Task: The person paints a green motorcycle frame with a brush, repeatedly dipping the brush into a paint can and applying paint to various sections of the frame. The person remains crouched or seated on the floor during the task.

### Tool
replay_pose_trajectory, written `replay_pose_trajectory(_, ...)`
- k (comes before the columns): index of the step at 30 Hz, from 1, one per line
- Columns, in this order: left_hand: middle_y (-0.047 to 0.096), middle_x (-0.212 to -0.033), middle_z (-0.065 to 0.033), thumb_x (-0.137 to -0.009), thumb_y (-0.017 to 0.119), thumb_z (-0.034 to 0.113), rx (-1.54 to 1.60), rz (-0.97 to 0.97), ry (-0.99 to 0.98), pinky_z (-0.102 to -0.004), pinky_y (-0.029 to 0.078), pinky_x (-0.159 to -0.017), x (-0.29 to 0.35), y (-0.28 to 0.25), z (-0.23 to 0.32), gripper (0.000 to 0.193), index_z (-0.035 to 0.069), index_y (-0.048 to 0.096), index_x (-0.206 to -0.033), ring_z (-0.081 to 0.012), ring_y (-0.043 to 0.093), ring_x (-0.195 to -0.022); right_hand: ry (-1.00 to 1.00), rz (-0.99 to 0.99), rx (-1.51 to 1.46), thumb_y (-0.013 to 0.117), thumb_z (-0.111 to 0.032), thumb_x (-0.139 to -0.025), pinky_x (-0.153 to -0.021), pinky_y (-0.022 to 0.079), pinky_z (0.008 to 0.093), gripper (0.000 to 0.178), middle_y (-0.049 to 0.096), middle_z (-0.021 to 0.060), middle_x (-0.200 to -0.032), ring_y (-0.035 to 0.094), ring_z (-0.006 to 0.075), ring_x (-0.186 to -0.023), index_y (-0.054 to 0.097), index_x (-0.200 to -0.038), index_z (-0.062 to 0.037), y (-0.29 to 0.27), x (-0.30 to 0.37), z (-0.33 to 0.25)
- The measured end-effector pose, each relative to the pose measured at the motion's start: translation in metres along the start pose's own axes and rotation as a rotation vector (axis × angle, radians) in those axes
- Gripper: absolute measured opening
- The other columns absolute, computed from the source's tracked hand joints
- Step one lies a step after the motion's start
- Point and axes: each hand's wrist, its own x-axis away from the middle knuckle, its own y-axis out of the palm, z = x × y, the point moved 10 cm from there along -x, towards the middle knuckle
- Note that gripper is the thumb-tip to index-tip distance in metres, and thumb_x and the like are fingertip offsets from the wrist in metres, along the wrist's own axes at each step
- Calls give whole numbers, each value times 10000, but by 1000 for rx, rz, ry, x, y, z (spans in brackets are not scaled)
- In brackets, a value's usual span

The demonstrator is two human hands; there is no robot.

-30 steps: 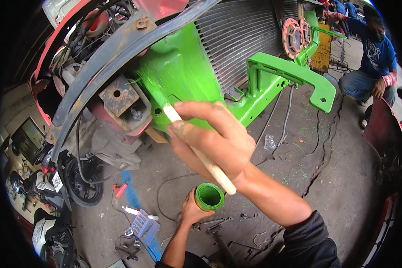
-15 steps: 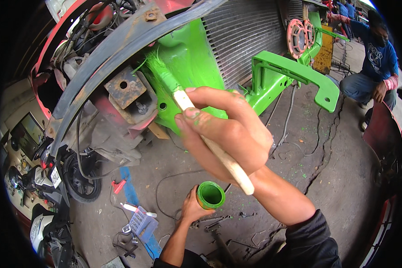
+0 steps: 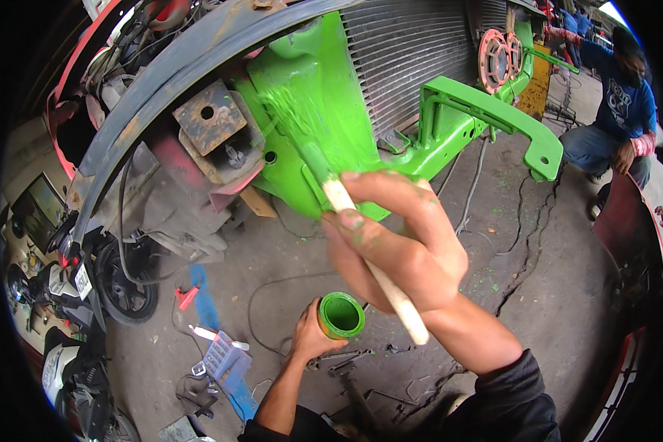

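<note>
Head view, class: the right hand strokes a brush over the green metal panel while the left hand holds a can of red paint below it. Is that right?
Not quite. In the head view the can in the left hand is green inside and out, not red. The rest stands: the right hand strokes a brush over the green metal panel, with the can held below it.

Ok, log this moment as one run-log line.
right hand: grips paintbrush, bristles on green frame panel | left hand: holds green paint can low | nearby: radiator grille, cracked concrete floor

Cracked concrete floor, parked motorcycle; daylight at right
</note>
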Motion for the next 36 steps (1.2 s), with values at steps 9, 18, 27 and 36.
replay_pose_trajectory(9, 509, -1342, -240, -478, 937, 298, -31, -26, 12, -447, 432, -1042, 0, -3, 10, 1158, -3, 319, -1409, -392, 499, -1250, 18, -41, 50, 803, 81, -660, -659, 555, 362, 331, 669, 185, -1007, 675, 298, -766, 624, -907, -46, 18, 19, 7)
replay_pose_trajectory(18, 498, -1358, -246, -476, 939, 296, 5, -1, -23, -449, 424, -1056, 0, -4, 1, 1171, -6, 312, -1418, -396, 492, -1260, 9, -78, 22, 797, 77, -669, -669, 563, 386, 371, 665, 200, -977, 682, 300, -777, 606, -959, -53, 0, 13, -4)
replay_pose_trajectory(27, 480, -1381, -254, -484, 932, 300, 20, 25, -4, -436, 414, -1073, 1, -12, 18, 1168, -12, 315, -1425, -390, 480, -1277, 43, -140, 58, 780, 89, -680, -636, 560, 359, 320, 664, 208, -972, 681, 305, -750, 583, -901, -32, 7, 27, -1)
replay_pose_trajectory(36, 478, -1382, -250, -488, 937, 300, 12, 35, -3, -451, 413, -1069, 3, -16, 21, 1162, -1, 315, -1423, -400, 474, -1278, 68, -54, 54, 770, 101, -707, -577, 519, 287, 350, 676, 209, -956, 686, 237, -750, 552, -952, -24, 6, 7, 0)
